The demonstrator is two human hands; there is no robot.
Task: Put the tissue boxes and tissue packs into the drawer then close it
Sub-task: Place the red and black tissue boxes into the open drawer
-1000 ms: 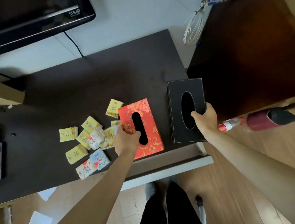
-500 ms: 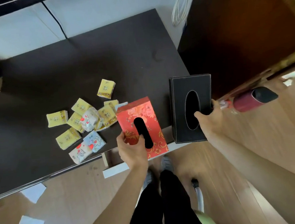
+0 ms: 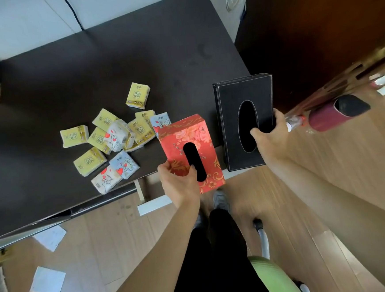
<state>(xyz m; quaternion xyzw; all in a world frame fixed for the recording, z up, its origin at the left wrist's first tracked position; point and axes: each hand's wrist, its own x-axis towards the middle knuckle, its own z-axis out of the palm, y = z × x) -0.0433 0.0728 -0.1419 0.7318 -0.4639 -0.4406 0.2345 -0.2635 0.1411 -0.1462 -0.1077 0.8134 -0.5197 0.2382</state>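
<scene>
My left hand [image 3: 179,183] grips the near end of a red floral tissue box [image 3: 189,136], held tilted above the front edge of the dark desk [image 3: 111,60]. The right side of a black tissue box [image 3: 232,110] is gripped by my right hand [image 3: 270,137], which holds that box raised over the desk's front right corner. Below both boxes a white drawer [image 3: 154,204] stands pulled out a little; its inside is mostly hidden by them. Several yellow and white tissue packs [image 3: 115,138] lie scattered on the desk to the left.
A dark wooden cabinet [image 3: 316,32] stands right of the desk. A dark red cylinder with a bottle [image 3: 332,114] lies on the wooden floor beside it. Paper sheets [image 3: 48,281] lie on the floor at left. A green chair seat [image 3: 273,277] sits below me.
Both hands have lifted their boxes off the desk and drawn them toward me over the front edge. The view has tipped downward, showing more of the drawer and floor.
</scene>
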